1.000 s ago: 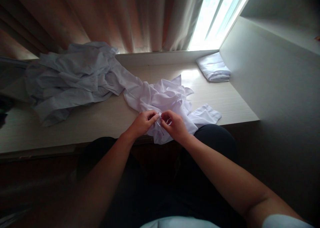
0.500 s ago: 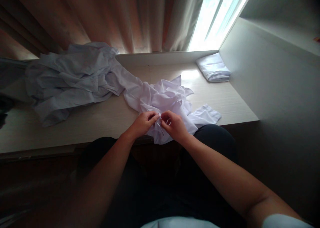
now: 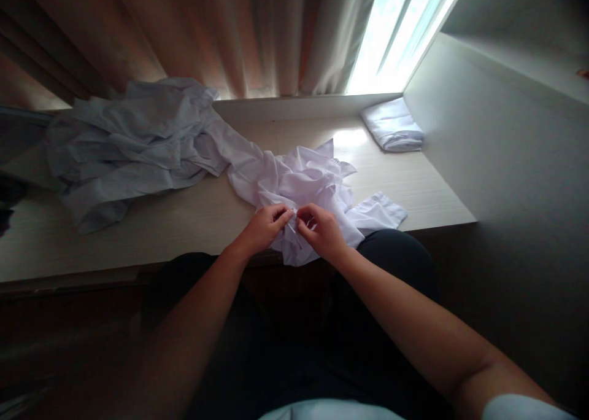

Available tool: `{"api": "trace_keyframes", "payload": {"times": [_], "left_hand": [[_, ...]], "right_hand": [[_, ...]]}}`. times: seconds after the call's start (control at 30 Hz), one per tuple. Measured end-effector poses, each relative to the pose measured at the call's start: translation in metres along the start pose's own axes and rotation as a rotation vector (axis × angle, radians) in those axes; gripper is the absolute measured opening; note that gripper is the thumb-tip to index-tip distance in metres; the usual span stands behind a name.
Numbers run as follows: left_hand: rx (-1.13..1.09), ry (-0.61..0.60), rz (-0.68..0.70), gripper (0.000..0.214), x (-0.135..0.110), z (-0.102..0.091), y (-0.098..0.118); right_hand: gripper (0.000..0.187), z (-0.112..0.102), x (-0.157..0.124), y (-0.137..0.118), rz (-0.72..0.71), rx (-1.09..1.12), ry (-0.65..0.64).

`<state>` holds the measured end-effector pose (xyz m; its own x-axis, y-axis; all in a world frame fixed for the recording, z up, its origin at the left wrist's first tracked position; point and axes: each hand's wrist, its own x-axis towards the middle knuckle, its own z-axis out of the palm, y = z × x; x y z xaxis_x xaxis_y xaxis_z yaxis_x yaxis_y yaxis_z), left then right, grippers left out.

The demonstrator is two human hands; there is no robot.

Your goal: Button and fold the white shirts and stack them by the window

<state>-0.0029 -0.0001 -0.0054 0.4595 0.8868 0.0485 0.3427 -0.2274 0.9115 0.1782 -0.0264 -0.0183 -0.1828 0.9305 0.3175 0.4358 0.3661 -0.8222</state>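
A crumpled white shirt [image 3: 299,177] lies bunched at the front edge of the bench, part of it hanging over. My left hand [image 3: 267,226] pinches its cloth between thumb and fingers. Just beside it, my right hand [image 3: 322,228] is closed in a pinch on the same shirt, the fingertips of both hands nearly meeting. Any small detail between the fingertips is too fine to make out. One sleeve stretches left toward a heap of white clothes [image 3: 138,143]; a cuff-like end [image 3: 380,211] rests to the right, near my knee.
A folded white garment [image 3: 393,125] sits in the far right corner of the pale wooden bench [image 3: 442,193], against the side wall [image 3: 506,131]. Brown curtains [image 3: 207,33] hang behind, with a bright window [image 3: 400,33] at their right. My knees [image 3: 400,260] are against the bench's front.
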Motion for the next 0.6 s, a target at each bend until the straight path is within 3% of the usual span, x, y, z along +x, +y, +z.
{"api": "trace_keyframes", "payload": {"times": [0.6], "left_hand": [[-0.042,-0.012,-0.011,0.032,0.0014,-0.0009,0.0006]], "right_hand": [[0.005,0.0026,-0.0003,0.0035,0.010,0.000,0.003]]}}
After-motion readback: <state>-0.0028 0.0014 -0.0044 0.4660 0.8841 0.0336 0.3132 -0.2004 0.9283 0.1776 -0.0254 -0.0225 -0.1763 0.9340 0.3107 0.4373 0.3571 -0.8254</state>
